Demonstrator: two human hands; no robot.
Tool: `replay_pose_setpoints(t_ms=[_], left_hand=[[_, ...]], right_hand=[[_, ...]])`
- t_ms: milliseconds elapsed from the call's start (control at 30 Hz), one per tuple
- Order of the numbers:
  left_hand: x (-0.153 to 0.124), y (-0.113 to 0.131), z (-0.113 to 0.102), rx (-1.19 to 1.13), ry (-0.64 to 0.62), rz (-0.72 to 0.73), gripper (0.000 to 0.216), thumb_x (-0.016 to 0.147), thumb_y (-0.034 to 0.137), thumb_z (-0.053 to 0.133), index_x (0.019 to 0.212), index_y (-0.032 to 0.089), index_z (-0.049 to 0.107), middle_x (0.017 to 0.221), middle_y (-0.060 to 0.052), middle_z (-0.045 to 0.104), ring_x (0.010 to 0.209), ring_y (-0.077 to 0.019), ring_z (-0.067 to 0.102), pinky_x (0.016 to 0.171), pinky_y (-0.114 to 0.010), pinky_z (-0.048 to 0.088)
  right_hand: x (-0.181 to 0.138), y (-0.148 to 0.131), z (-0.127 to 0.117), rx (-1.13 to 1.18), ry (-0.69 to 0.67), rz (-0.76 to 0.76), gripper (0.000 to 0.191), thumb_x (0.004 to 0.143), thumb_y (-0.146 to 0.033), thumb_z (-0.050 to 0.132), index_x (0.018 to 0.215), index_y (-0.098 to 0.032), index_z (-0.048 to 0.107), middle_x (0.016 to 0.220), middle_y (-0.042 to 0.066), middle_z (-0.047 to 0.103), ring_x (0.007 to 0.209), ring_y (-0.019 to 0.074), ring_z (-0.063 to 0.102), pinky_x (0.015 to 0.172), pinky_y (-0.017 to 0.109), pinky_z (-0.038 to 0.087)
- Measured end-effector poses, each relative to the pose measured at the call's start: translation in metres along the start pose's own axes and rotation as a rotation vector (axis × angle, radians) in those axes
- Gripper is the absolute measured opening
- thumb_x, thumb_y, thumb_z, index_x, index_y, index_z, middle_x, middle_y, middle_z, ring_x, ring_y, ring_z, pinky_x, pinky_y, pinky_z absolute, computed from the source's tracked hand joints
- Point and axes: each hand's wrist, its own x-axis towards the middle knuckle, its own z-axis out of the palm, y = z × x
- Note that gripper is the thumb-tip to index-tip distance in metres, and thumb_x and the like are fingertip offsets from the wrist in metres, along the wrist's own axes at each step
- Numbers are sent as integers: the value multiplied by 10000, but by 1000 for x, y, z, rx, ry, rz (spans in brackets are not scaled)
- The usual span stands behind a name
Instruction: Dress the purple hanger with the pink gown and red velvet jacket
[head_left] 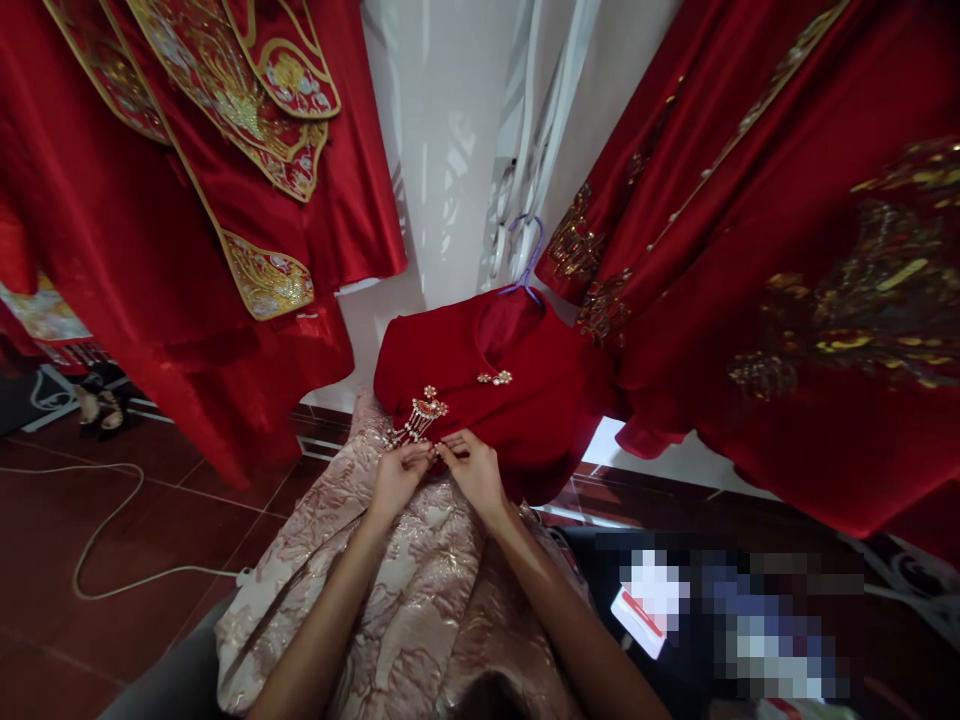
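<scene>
A dark red garment with a notched collar hangs from a purple hanger in front of me. On its chest sits a jewelled brooch with dangling strings of beads, and a smaller jewelled clasp lies at the neckline. My left hand and my right hand meet just below the brooch. Both have their fingertips pinched together at the lower ends of the beaded strings. Small beads show between the fingertips; exactly which strand each hand grips is hard to see.
Shiny pink brocade fabric spreads below my hands. Red embroidered gowns hang at left and right. A white cable crosses the tiled floor, with dark shoes farther back. A white-and-red item lies on a dark surface, partly pixelated.
</scene>
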Motion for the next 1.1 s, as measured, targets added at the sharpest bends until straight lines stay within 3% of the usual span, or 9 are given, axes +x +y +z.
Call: replay_pose_setpoints(t_ms=[233, 400, 800, 900, 1100], left_hand=[[4, -4, -2, -7, -28, -19, 317, 632, 316, 699, 864, 100, 693, 864, -108, 724, 780, -202, 688, 788, -359, 545], [3, 2, -8, 137, -62, 8, 276, 641, 291, 691, 841, 103, 716, 841, -104, 727, 733, -195, 682, 728, -328, 550], [6, 4, -19, 497, -93, 99, 230, 698, 319, 647, 832, 160, 746, 775, -66, 731, 620, -172, 639, 590, -270, 500], [7, 2, -19, 487, -99, 91, 201, 703, 288, 632, 815, 163, 743, 772, -65, 730, 641, -174, 646, 622, -279, 509], [4, -6, -6, 245, -115, 88, 171, 666, 166, 625, 834, 132, 631, 769, -56, 691, 701, -145, 648, 692, -275, 526]], right_hand=[[-1, 6, 4, -4, -2, -27, 82, 766, -243, 592, 821, -186, 571, 792, 32, 671, 709, 150, 655, 637, 253, 540], [-1, 11, 7, -25, 19, -31, 59, 775, -227, 572, 818, -188, 574, 784, 28, 668, 703, 151, 649, 651, 265, 532], [6, 13, 3, -163, -71, -31, 88, 722, -155, 616, 782, -175, 555, 798, 47, 677, 698, 144, 653, 675, 252, 520], [7, 15, 4, -190, -77, -23, 88, 725, -149, 614, 785, -176, 556, 802, 48, 677, 697, 145, 654, 682, 256, 519], [4, 13, 1, -156, -105, -30, 128, 729, -166, 614, 845, -177, 560, 865, 48, 667, 724, 137, 652, 705, 257, 519]])
